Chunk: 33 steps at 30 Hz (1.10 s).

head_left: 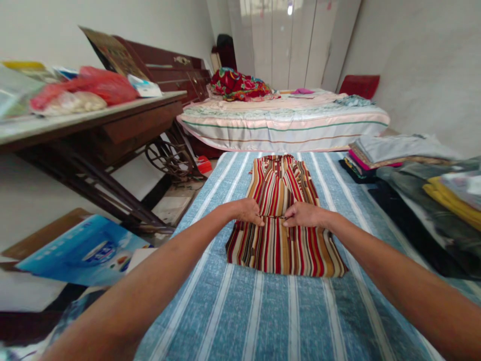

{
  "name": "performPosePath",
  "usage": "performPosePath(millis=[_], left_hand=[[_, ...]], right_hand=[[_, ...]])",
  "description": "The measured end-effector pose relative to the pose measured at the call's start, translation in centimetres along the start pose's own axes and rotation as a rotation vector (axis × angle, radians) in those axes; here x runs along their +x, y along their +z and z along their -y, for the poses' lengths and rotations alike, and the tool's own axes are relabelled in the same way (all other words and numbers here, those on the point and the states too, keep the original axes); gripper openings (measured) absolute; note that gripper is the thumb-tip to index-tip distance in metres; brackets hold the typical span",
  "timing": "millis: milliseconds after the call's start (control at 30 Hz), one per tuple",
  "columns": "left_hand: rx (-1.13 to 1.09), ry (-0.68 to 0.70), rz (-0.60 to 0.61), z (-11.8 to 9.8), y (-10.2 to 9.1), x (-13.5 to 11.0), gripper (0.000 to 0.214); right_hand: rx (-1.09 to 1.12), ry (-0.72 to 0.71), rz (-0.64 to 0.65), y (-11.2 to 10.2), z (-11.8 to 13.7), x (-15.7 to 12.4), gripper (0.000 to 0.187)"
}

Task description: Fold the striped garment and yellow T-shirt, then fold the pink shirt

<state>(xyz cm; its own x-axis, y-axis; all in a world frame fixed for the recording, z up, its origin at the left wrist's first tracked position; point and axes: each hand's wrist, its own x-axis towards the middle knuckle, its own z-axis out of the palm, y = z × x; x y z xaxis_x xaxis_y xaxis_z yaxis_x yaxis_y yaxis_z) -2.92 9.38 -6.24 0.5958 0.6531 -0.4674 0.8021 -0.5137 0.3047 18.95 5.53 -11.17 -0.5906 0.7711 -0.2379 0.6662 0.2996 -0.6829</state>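
A striped garment (280, 220) in red, brown, yellow and white lies partly folded on a blue striped sheet (270, 311). Its near part is doubled over and its far part stretches away from me. My left hand (248, 210) rests on the fold line left of the middle, fingers together and pinched on the cloth edge. My right hand (303, 214) mirrors it just to the right, fingertips pressed on the same edge. The two hands nearly touch.
A stack of folded clothes (421, 185) lies along the sheet's right side. Left of the sheet stands a dark wooden sewing table (112, 125) with bags on top and a blue packet (82, 250) below. A made bed (281, 120) lies beyond.
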Motion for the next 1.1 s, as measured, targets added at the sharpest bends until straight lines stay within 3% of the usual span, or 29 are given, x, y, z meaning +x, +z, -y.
performPosePath(millis=[267,467,700,800,1100], left_hand=[[-0.305,-0.151,-0.109,3.0,1.6,-1.1,0.021],[-0.610,-0.317,-0.236,3.9,2.7,-3.8,0.046],[-0.971,-0.397,-0.253,3.7,4.3,-7.4,0.057],[-1.006,-0.422,-0.258,3.3,5.2,-7.8,0.065],[-0.981,-0.426,-0.424,1.7,7.2,-8.9,0.069]], right_hand=[[-0.051,0.047,-0.015,-0.4,0.7,0.4,0.028],[-0.130,0.070,-0.057,0.1,1.0,0.2,0.025],[-0.244,0.089,-0.106,0.7,1.0,0.1,0.024],[-0.306,0.118,-0.116,0.8,1.7,-0.1,0.023],[-0.545,0.282,-0.249,2.2,4.8,-1.6,0.027]])
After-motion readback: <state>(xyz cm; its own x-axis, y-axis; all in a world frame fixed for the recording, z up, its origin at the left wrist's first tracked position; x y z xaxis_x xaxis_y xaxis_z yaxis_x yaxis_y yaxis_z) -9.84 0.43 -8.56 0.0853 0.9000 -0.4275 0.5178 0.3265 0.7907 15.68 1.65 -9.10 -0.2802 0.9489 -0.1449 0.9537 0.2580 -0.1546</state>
